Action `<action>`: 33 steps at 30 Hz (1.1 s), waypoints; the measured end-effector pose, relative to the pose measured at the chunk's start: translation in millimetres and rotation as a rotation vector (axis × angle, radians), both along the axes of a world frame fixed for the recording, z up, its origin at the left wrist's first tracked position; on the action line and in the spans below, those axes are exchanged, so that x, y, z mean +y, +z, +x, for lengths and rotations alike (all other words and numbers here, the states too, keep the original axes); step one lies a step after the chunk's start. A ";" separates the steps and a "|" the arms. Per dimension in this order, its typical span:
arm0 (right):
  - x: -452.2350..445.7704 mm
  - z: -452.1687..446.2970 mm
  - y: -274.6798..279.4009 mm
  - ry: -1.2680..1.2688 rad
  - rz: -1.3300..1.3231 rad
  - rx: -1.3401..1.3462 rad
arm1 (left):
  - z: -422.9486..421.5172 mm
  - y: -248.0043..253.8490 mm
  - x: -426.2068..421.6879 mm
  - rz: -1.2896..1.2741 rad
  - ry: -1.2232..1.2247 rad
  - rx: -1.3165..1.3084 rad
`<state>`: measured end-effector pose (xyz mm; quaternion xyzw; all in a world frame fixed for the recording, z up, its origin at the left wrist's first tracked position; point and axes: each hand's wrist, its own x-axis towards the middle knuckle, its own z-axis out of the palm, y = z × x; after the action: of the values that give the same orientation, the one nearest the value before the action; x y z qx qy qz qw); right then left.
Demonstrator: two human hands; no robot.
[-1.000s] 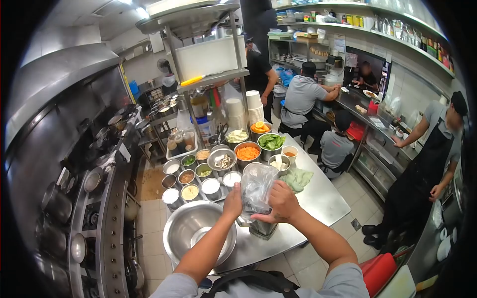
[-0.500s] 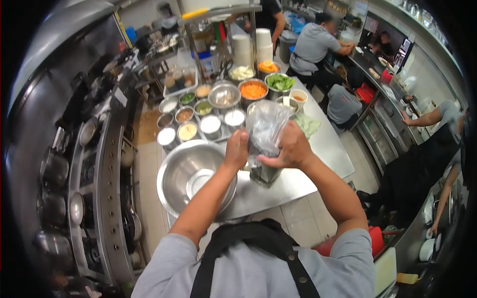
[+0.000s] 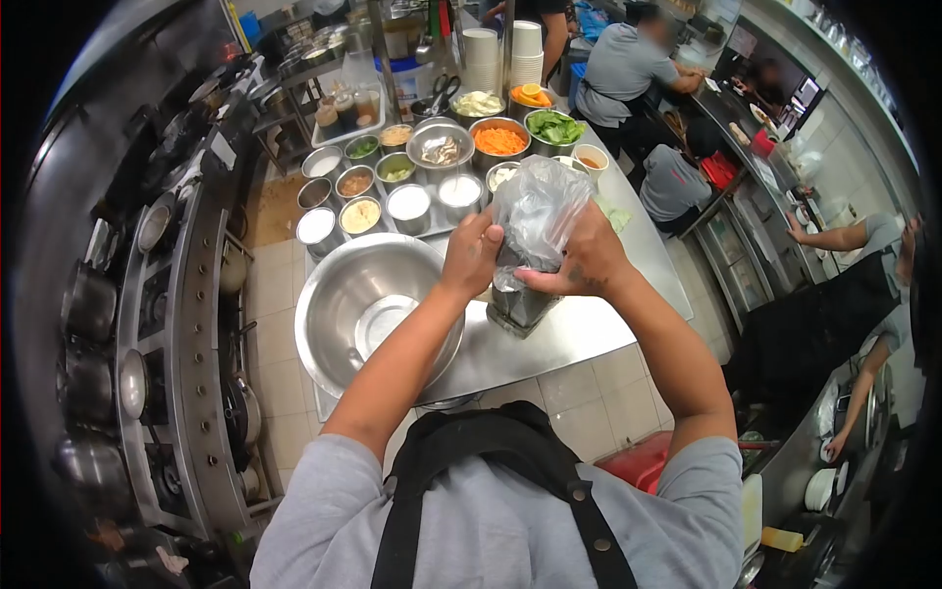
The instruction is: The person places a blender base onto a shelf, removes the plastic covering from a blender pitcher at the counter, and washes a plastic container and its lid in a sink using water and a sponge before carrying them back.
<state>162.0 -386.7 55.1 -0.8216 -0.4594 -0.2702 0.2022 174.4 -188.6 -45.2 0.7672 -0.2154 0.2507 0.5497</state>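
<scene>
A clear plastic bag (image 3: 538, 201) is bunched over a dark, square-sided container (image 3: 525, 312) near the table's front edge. My left hand (image 3: 473, 255) is closed on the bag's left side, thumb upward. On the other side, my right hand (image 3: 589, 257) grips the bag with its thumb pointing inward across it. Fingertips of both hands are partly hidden behind the plastic. Left of the container sits a large steel bowl (image 3: 324, 285), with what looks like a utensil inside. My left forearm covers part of its right rim.
Behind the bowl stand several steel pots of ingredients, including shredded carrot (image 3: 499, 140) and green leaves (image 3: 555, 127). Stacked white cups (image 3: 481, 59) rise further back. A stove (image 3: 196, 324) runs along the left. Co-workers (image 3: 628, 74) are at the right-hand counter.
The view has shifted, so the table and pots sit a little differently in the frame. Both hands still hold the bag over the container, and the plastic has changed shape slightly.
</scene>
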 end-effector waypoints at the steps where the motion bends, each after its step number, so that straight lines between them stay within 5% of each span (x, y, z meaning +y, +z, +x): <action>1: 1.3 0.3 1.4 0.009 0.035 -0.052 | 0.8 -1.5 0.6 -0.002 -0.001 0.003; 17: 3.8 15.1 21.9 0.100 -0.285 0.213 | 2.3 -7.5 5.9 0.022 0.013 0.060; 32: 2.9 30.9 27.4 0.007 -0.507 0.450 | -1.0 -7.1 2.8 -0.010 0.013 0.039; 33: 5.4 33.8 37.2 -0.091 -0.669 0.530 | -1.0 -5.5 2.9 0.005 0.007 0.050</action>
<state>195.8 -381.3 92.3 -0.9025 -0.4170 0.1054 0.0236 173.4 -185.6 -50.7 0.7752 -0.1995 0.2329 0.5523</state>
